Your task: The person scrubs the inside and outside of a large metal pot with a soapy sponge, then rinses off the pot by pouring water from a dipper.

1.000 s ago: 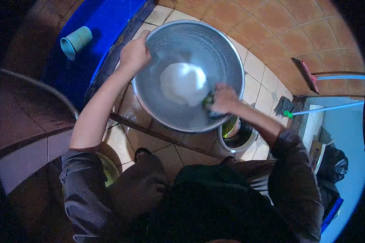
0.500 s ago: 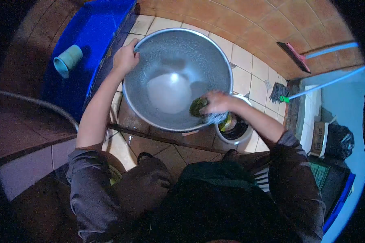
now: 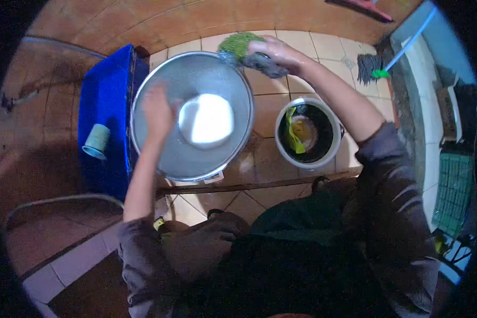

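Note:
A large round metal basin (image 3: 237, 143) sits on the tiled ledge in front of me. My left hand (image 3: 159, 108) is over its left inner side, smeared by motion, so its fingers do not show clearly. Beyond the basin's far right rim, my right hand (image 3: 278, 53) is closed on a green scrubbing pad (image 3: 237, 45). Wet greyish material, perhaps netting, hangs below the same hand. To the basin's right stands a white-rimmed bucket (image 3: 329, 153), with a yellow-green strip (image 3: 291, 135) and something yellowish inside.
A blue tub (image 3: 103, 79) stands at the left with a pale green cup (image 3: 97, 140) in it. A hose (image 3: 63, 199) runs below the tub. Further right are a mop (image 3: 370, 69), a pink squeegee (image 3: 365, 6) by the wall and a green crate (image 3: 453, 191).
My left hand has let go of the basin's rim and moved over its inside. The right hand has lifted the pad out past the far rim. The basin now sits flatter, farther from the bucket.

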Available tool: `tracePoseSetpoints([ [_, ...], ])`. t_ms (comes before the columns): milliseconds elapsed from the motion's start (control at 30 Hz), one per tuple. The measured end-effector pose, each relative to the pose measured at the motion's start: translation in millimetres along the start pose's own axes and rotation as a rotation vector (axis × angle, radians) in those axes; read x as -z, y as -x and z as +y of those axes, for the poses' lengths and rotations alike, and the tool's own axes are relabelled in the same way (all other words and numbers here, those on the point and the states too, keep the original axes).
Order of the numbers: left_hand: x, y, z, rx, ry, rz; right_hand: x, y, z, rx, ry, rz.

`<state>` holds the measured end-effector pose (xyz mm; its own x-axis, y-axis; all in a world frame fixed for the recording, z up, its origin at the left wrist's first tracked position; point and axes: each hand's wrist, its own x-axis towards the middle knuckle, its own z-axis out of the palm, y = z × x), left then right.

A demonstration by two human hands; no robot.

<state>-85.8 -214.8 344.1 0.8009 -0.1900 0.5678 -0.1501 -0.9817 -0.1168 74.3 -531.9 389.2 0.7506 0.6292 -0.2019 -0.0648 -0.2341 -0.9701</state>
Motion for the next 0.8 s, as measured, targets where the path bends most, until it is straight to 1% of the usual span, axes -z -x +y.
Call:
tracePoseSetpoints([
  [33, 7, -3, 35, 0.033, 0.210, -0.183, 1, -2, 0, 0.043, -0.026, -0.024],
  [67, 3, -2, 63, 0.031, 0.475, -0.311, 4, -1, -2, 0.088, -0.052, -0.044],
  [100, 23, -10, 103, 0.371, 0.768, -0.681, 8, 0, -1, 0.133, -0.074, -0.062],
  [167, 16, -8, 149, 0.272, 0.899, -0.709, 17, 4, 5, 0.120, -0.156, 0.019],
  [200, 15, -13, 166, 0.297, 0.841, -0.765, 23, 7, 9, 0.114, -0.190, 0.052],
  [233, 13, -17, 181, 0.326, 0.783, -0.813, 27, 15, 16, 0.081, -0.288, 0.107],
  [267, 12, -22, 192, 0.363, 0.819, -0.776, 22, 23, 26, 0.043, -0.384, 0.159],
  [300, 5, -23, 197, 0.416, 0.751, -0.755, 20, 29, 40, 0.006, -0.480, 0.209],
  [333, -5, -19, 199, 0.467, 0.680, -0.733, 19, 38, 54, 0.105, -0.474, 0.201],
  [367, -14, -15, 201, 0.520, 0.609, -0.711, 10, 52, 70, -0.014, -0.615, 0.236],
  [400, -15, -11, 203, 0.464, 0.599, -0.623, 0, 44, 110, -0.028, -0.672, 0.221],
  [467, -28, 3, 195, 0.469, 0.620, -0.582, -26, 59, 155, -0.147, -0.899, 0.145],
  [500, -32, 5, 194, 0.466, 0.632, -0.560, -55, 43, 204, -0.082, -1.048, 0.061],
  [533, -29, 4, 197, 0.492, 0.667, -0.538, -72, 56, 202, -0.128, -1.204, 0.104],
  [567, -27, 4, 201, 0.467, 0.632, -0.519, -81, 65, 209, -0.225, -1.216, 0.047],
  [633, -19, 4, 206, 0.419, 0.563, -0.483, -92, 82, 209, -0.197, -0.919, 0.155],
  [733, -6, -2, 212, 0.503, 0.630, -0.580, -86, 94, 214, -0.281, -0.560, -0.029],
  [800, 6, -6, 219, 0.578, 0.563, -0.689, -73, 109, 211, -0.141, -0.201, 0.069],
])
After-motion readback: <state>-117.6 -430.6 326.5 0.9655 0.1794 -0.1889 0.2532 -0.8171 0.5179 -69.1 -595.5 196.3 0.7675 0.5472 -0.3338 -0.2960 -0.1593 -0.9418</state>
